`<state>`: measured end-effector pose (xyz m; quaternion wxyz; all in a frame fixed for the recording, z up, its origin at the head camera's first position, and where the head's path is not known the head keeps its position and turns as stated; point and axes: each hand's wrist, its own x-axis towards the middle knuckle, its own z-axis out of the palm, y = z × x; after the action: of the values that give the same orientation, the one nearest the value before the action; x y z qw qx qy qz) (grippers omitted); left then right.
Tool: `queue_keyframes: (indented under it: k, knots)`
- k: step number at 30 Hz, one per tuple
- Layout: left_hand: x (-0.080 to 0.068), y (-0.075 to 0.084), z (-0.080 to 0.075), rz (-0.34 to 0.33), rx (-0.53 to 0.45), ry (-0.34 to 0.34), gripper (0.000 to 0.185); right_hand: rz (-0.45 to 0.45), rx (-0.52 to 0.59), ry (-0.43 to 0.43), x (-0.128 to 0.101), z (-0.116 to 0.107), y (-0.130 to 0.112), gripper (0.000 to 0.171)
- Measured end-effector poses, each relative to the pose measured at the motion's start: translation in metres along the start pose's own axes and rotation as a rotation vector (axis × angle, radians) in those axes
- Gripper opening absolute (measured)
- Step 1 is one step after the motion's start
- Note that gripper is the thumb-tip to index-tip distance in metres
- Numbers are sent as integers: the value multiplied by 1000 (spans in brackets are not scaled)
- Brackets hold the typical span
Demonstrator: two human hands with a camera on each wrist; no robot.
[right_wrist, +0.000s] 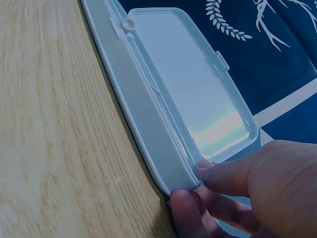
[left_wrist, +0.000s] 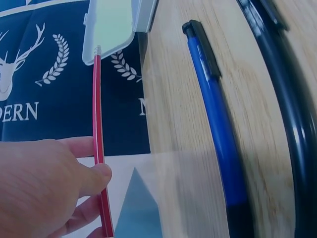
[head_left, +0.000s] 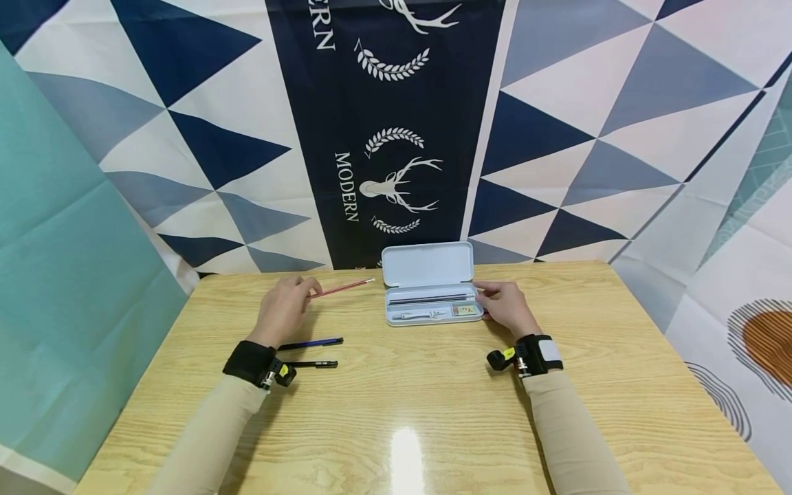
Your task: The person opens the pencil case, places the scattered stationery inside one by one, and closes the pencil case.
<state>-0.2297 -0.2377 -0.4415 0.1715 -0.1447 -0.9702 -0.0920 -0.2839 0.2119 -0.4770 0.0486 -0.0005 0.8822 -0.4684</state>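
Observation:
A red pencil is pinched between the thumb and fingers of my left hand, held above the table with its pale end toward the case. The light blue pencil case lies with its lid raised, at the back of the table. Inside it are dark pencils, a white compass-like tool and a small patterned block. My right hand grips the case's right end, thumb at the rim and fingers against the outside, as the right wrist view shows.
A blue pen and a black pen lie on the wooden table, near my left wrist. A patterned cloth hangs behind the table's back edge, close to the raised lid.

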Motion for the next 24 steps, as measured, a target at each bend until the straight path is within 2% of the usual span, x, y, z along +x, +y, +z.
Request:
queue_keyframes:
  k: [13, 19, 24]
  knots:
    - [14, 22, 7, 60, -6, 39, 29, 5, -10, -3, 0, 0, 0, 44]
    - [23, 38, 12, 76, -30, 44, 30, -3, 0, 2, -1, -2, 1, 44]
    - [32, 53, 15, 70, -37, 14, 28, 6, -7, 3, 0, 0, 1, 44]
